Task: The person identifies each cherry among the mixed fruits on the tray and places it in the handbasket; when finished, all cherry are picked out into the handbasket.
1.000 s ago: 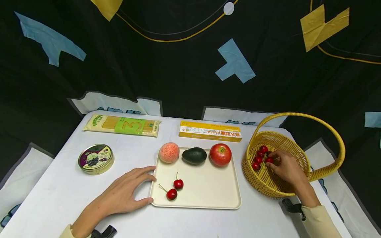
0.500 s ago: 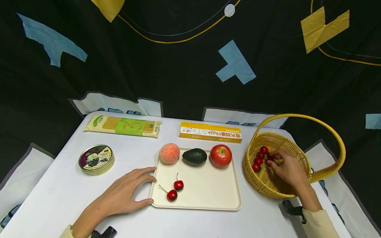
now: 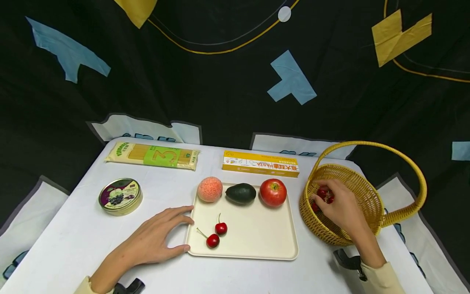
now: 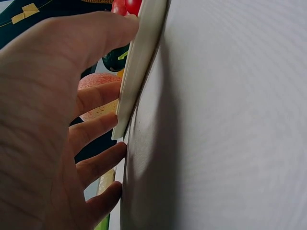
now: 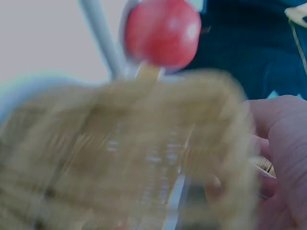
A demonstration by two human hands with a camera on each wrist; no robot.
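My left hand point(image 3: 156, 237) lies with relaxed, spread fingers at the left rim of a cream tray point(image 3: 257, 241); in the left wrist view the thumb point(image 4: 96, 36) also reaches the tray's edge. Two stemmed cherries point(image 3: 213, 241) lie on the tray's left half. Behind them sit a peach point(image 3: 209, 189), a dark avocado point(image 3: 240, 193) and a red apple point(image 3: 273, 192). Inside a yellow wicker basket point(image 3: 312, 222), my right hand point(image 3: 343, 208) bends over several red cherries point(image 3: 323, 192), partly hiding them. I cannot tell whether its fingers pinch one.
The basket's tall handle point(image 3: 405, 157) arches up on the right. At the back of the white table lie a pasta pack point(image 3: 154, 155) and a yellow pasta box point(image 3: 260, 163). A round tin point(image 3: 120, 197) stands left of the tray. The right wrist view is mostly blurred basket weave point(image 5: 120, 143).
My right hand has moved left within the basket, over the cherries, toward its left rim. The left hand has stayed at the tray, and the two cherries there have not moved.
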